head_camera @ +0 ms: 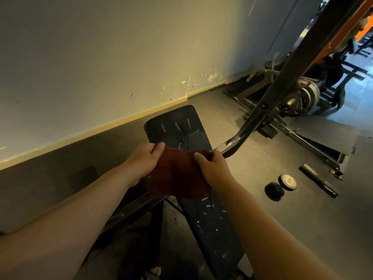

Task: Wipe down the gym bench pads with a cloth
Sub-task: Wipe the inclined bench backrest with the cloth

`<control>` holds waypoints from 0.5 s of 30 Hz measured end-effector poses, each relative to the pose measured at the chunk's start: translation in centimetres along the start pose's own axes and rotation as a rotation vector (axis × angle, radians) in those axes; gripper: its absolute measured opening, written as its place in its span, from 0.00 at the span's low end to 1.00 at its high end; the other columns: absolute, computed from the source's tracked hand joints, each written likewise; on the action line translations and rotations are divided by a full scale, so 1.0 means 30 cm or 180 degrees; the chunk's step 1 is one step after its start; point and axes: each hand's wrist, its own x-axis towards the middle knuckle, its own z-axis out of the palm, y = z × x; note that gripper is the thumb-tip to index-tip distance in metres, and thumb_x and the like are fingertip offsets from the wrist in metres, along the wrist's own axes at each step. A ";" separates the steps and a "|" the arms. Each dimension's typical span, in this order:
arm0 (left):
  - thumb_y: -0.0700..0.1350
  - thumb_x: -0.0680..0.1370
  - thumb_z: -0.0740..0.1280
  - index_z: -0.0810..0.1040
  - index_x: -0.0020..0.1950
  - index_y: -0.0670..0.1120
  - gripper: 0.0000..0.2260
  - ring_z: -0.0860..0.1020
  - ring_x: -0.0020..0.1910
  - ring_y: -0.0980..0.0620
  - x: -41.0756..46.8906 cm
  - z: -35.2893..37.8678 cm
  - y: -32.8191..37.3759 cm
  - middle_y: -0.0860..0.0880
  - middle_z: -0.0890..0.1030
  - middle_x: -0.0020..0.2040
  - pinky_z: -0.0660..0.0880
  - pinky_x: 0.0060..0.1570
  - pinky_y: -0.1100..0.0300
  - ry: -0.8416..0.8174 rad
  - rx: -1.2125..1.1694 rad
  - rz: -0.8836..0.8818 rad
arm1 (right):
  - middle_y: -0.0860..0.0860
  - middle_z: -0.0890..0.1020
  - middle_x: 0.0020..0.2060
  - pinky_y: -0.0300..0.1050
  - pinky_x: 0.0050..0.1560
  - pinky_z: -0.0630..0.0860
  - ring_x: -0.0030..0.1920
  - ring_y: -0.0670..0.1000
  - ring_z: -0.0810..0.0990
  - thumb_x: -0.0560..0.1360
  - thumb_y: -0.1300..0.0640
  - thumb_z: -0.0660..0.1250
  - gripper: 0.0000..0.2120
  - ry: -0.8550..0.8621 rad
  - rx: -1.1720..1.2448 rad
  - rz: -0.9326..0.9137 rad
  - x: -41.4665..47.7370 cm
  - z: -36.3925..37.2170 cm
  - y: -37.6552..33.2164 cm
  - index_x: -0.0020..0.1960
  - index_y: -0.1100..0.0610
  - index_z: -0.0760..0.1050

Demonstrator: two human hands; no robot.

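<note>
The cloth (177, 174) hides part of the bench pad (175, 122).

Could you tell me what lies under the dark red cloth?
The scuffed bench pad passes under the cloth, which the left hand and right hand hold. Its middle stretch is covered, so whether the cloth touches it cannot be seen.

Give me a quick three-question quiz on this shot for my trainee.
1. True or false: the left hand and the right hand both grip the cloth.
2. What colour is the cloth? A blue, B dark red, C white.
3. Fill the gap: the black tube lies on the floor to the ___ of the bench.
Key: 1 true; 2 B; 3 right.
</note>
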 end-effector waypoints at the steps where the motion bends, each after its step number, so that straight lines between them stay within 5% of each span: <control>1: 0.58 0.84 0.55 0.79 0.52 0.45 0.20 0.82 0.42 0.45 0.024 0.007 -0.007 0.41 0.82 0.45 0.76 0.39 0.55 -0.0029 -0.0015 -0.0109 | 0.51 0.78 0.47 0.36 0.36 0.74 0.44 0.46 0.78 0.81 0.51 0.66 0.07 -0.0141 0.0014 0.0040 0.036 -0.005 0.004 0.56 0.52 0.71; 3: 0.55 0.84 0.59 0.78 0.53 0.47 0.14 0.84 0.40 0.46 0.076 0.020 -0.028 0.44 0.84 0.45 0.79 0.39 0.55 -0.0169 -0.0095 -0.0280 | 0.53 0.80 0.48 0.40 0.41 0.80 0.44 0.49 0.81 0.80 0.57 0.66 0.04 -0.0351 -0.0020 0.0060 0.107 -0.017 0.016 0.50 0.50 0.71; 6: 0.46 0.83 0.63 0.77 0.56 0.46 0.06 0.85 0.39 0.47 0.149 0.035 -0.053 0.43 0.85 0.42 0.83 0.39 0.53 -0.0348 -0.0429 -0.0439 | 0.52 0.80 0.50 0.46 0.51 0.82 0.50 0.51 0.82 0.79 0.60 0.67 0.12 -0.0520 -0.0450 -0.0112 0.229 -0.032 0.028 0.61 0.54 0.72; 11: 0.44 0.82 0.66 0.77 0.57 0.42 0.07 0.85 0.39 0.44 0.297 0.053 -0.060 0.41 0.85 0.40 0.82 0.39 0.53 -0.0162 -0.0806 -0.0294 | 0.45 0.79 0.46 0.36 0.44 0.75 0.49 0.46 0.80 0.79 0.61 0.68 0.09 -0.0789 -0.0514 -0.0604 0.484 -0.063 -0.008 0.49 0.47 0.72; 15: 0.48 0.82 0.65 0.75 0.59 0.48 0.08 0.83 0.41 0.53 0.486 0.119 -0.106 0.48 0.82 0.48 0.76 0.34 0.63 0.0920 -0.0464 -0.0045 | 0.48 0.74 0.61 0.45 0.53 0.78 0.55 0.48 0.77 0.80 0.55 0.67 0.21 -0.0032 -0.0527 -0.0976 0.714 0.032 0.066 0.71 0.51 0.66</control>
